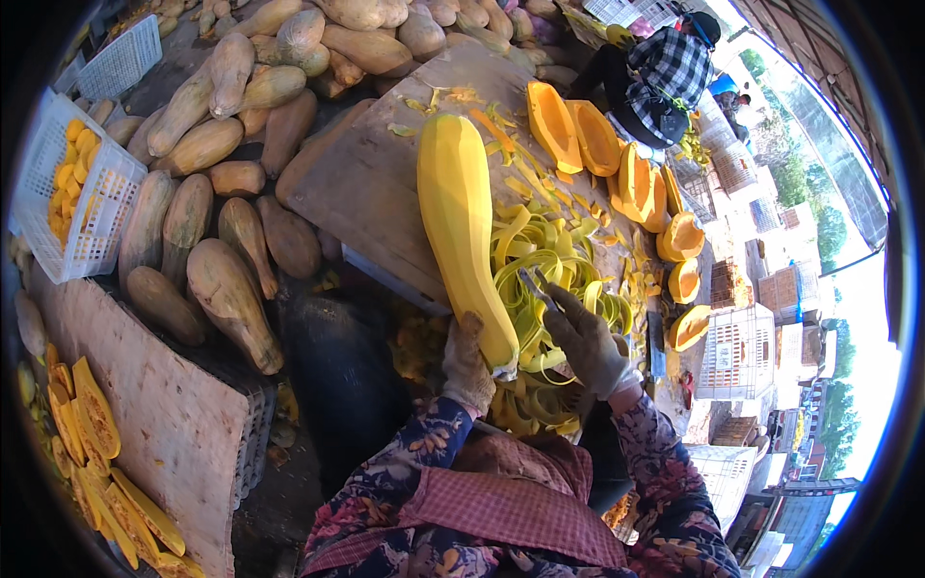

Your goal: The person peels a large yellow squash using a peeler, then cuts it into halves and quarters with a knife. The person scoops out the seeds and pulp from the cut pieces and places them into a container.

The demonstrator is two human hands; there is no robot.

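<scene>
A long, peeled yellow squash (457,209) lies on the wooden board (361,177) before me, its narrow stem end towards my body. My left hand (468,365), in a soiled work glove, grips it near that narrow end. In my gloved right hand (589,345) is a metal peeler (536,285), its head raised over a heap of green-yellow peel strips (556,249). The peeler appears apart from the squash. Pale facets run along the squash's surface.
Hollowed orange squash halves (553,126) line the board's right side, near a knife (656,343). Unpeeled squashes (199,144) are piled at left. A white crate (108,188) holds orange pieces. Cut slabs (94,412) lie beside another board (144,412). A person in a checked shirt (668,65) sits beyond.
</scene>
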